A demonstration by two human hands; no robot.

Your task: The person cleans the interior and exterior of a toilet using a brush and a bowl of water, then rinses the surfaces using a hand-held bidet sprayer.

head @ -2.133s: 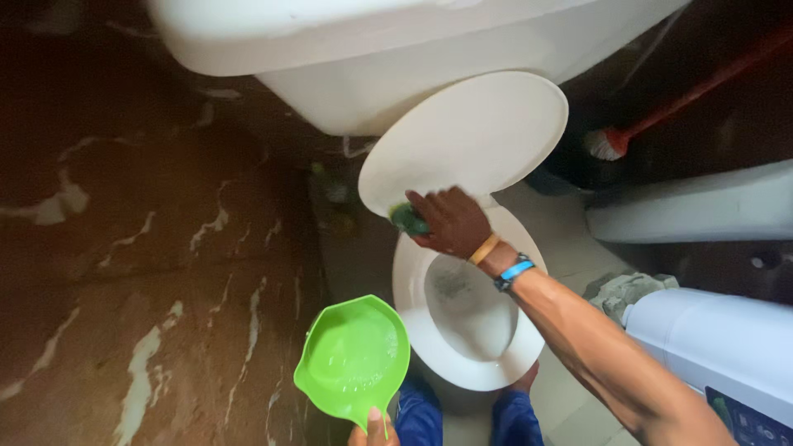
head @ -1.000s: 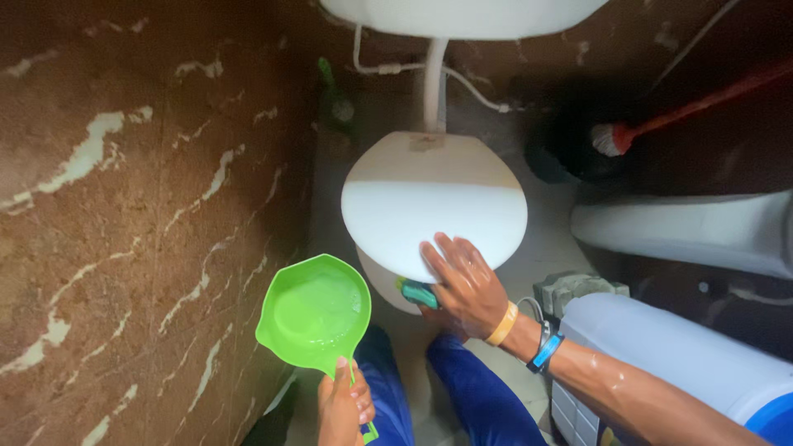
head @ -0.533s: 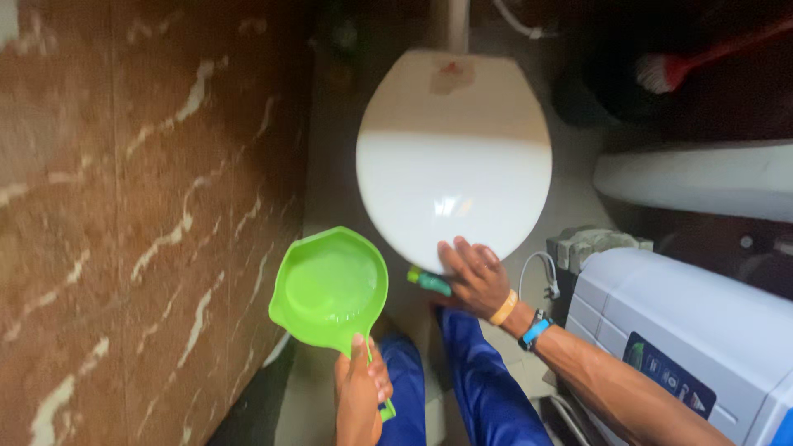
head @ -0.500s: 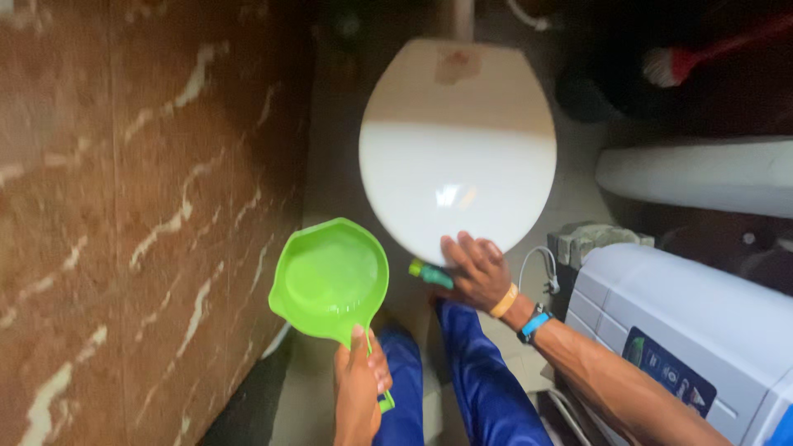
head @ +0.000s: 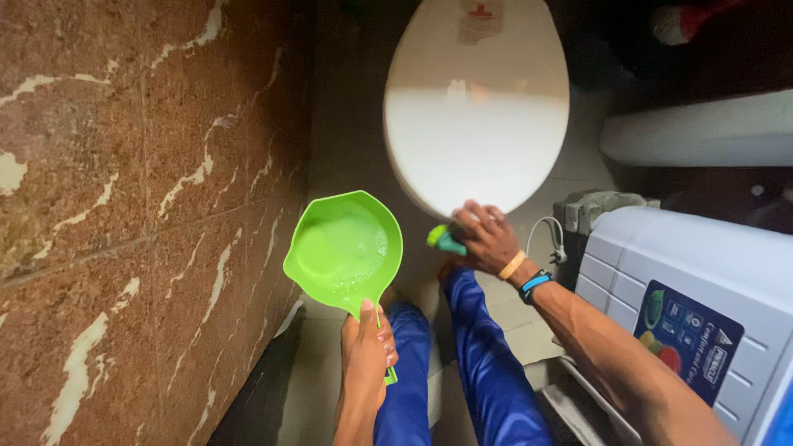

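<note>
My left hand (head: 368, 351) grips the handle of a bright green scoop (head: 345, 247) that holds foamy water, held level beside the toilet. My right hand (head: 486, 237) rests on the front edge of the closed white toilet lid (head: 476, 107) and holds a green sponge (head: 445, 239) under its fingers. A yellow band and a blue wristband sit on the right wrist. My legs in blue trousers (head: 475, 363) are below both hands.
A brown marbled wall (head: 132, 206) fills the left side. A white appliance with a dark printed panel (head: 702, 314) stands at the right, a cable and grey block (head: 591, 211) beside it. A red-handled brush (head: 677, 21) lies at the top right, a white ledge (head: 702, 132) below it.
The toilet lid came down from raised to closed under my right hand. The view has tilted down, and the scoop and both hands now sit closer to the lid's front edge.
</note>
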